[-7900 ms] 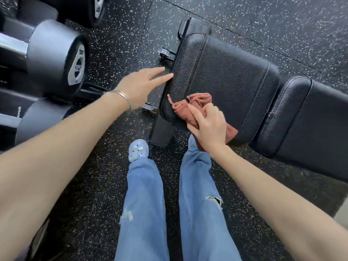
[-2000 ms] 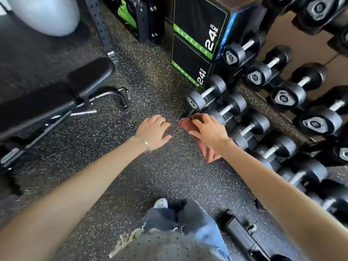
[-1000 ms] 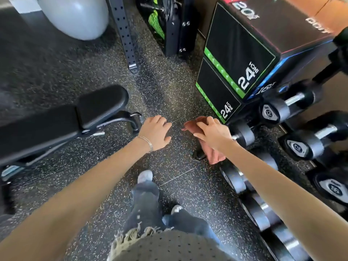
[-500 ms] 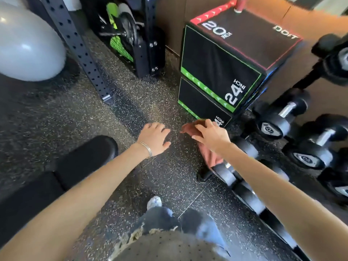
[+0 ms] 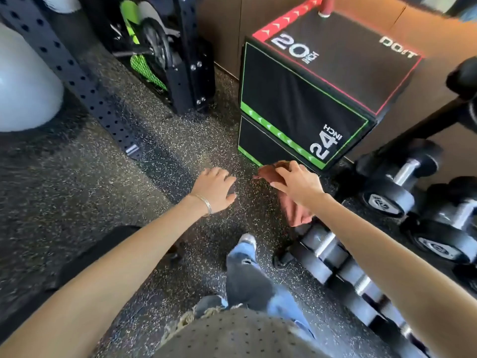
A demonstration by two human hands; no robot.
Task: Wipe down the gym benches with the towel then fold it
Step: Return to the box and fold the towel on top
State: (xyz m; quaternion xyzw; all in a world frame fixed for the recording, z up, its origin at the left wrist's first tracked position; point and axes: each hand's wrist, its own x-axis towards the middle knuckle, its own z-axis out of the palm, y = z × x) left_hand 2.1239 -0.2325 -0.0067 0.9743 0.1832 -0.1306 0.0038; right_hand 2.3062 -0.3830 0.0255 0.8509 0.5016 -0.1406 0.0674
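My right hand point(image 5: 296, 183) grips the rust-red towel point(image 5: 294, 211), which hangs bunched below the palm, above the speckled floor. My left hand point(image 5: 215, 188) hovers beside it, a little apart, with loosely curled fingers and nothing in it; a thin bracelet sits on that wrist. The black padded end of a gym bench point(image 5: 103, 251) shows at the lower left, partly behind my left forearm.
A black plyo box point(image 5: 309, 94) marked 20 and 24 inch stands just beyond my hands. Dumbbells point(image 5: 387, 187) line a rack on the right. A perforated rack upright point(image 5: 77, 76), a grey exercise ball point(image 5: 23, 89) and green-black equipment point(image 5: 160, 52) stand at the left and back.
I have turned away from the wiped bench and walked toward the plyo box with the towel in my right hand. The other bench has slid down behind my left arm.
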